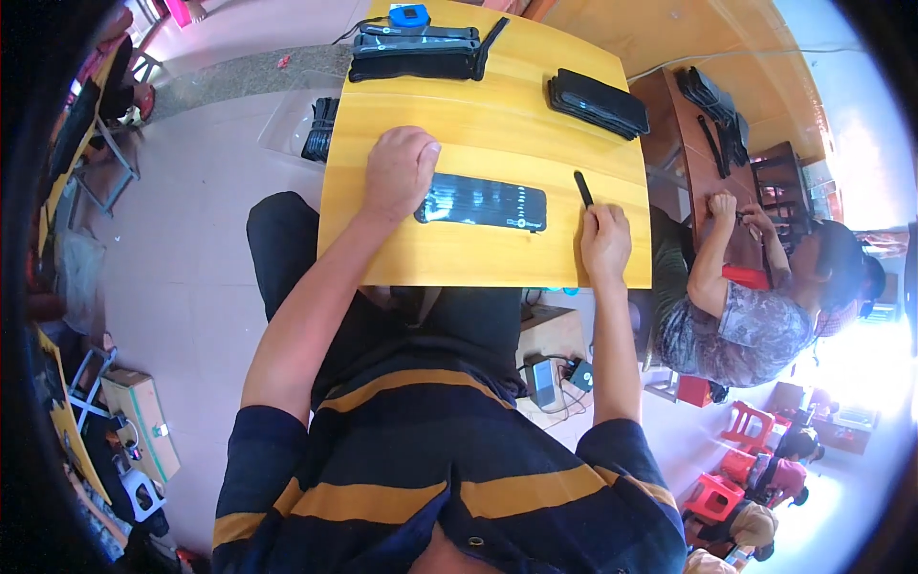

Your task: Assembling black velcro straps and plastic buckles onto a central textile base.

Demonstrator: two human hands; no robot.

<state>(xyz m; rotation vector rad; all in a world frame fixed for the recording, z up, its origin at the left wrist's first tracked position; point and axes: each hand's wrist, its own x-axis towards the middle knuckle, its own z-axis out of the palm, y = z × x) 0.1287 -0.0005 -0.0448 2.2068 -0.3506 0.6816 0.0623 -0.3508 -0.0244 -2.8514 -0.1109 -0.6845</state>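
Observation:
A flat, glossy black pouch (483, 202) with pale printing lies lengthwise on the yellow tabletop (459, 258) before me. My left hand (402, 172) is closed in a fist at the pouch's left end; its curled fingers hide whatever may be inside. To the right of the pouch, my right hand (605, 244) rests low over the table, closed round a slim black strip (583, 189). The strip's far end sticks out past my fingers, pointing away from me, apart from the pouch.
Black pouches (416, 53) are stacked at the far left beside a blue device (409, 14); another stack (598, 102) is at the far right. A clear bin (296, 124) with black items stands left of the table. A co-worker (755, 316) sits at a brown table (669, 134) on the right.

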